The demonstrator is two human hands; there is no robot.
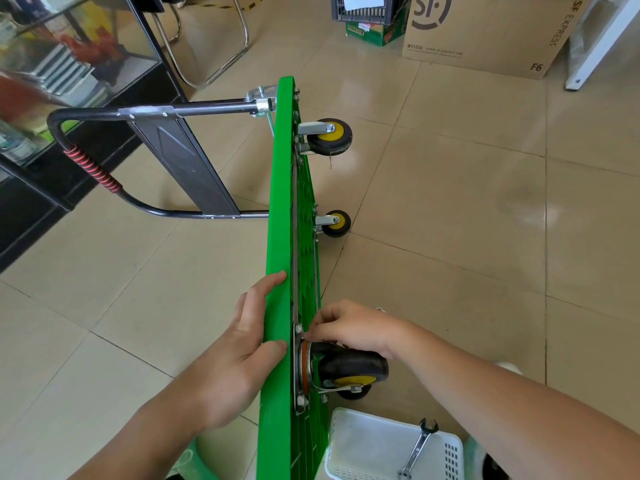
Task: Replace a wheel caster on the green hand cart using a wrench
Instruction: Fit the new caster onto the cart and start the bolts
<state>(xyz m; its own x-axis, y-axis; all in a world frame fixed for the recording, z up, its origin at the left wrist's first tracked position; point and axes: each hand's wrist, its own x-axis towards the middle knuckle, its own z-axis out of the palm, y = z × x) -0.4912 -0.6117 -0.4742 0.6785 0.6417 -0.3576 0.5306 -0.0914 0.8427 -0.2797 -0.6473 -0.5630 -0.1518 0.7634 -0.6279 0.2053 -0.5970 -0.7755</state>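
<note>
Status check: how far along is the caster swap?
Done: the green cart is tipped on its side, underside exposed. In hand: the left hand steadies the deck edge while the right hand pinches the top mounting nut of the near caster, which sits on its plate. The wrench lies unused in the white basket. Left: wrench work on the nuts. Whether this caster is old or new I cannot tell.

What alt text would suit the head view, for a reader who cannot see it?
A green hand cart stands on its side edge on a tiled floor; the left hand steadies its deck while the right hand pinches a fastener on the mounting plate of the nearest caster. A wrench lies unused in a white basket nearby.
</note>
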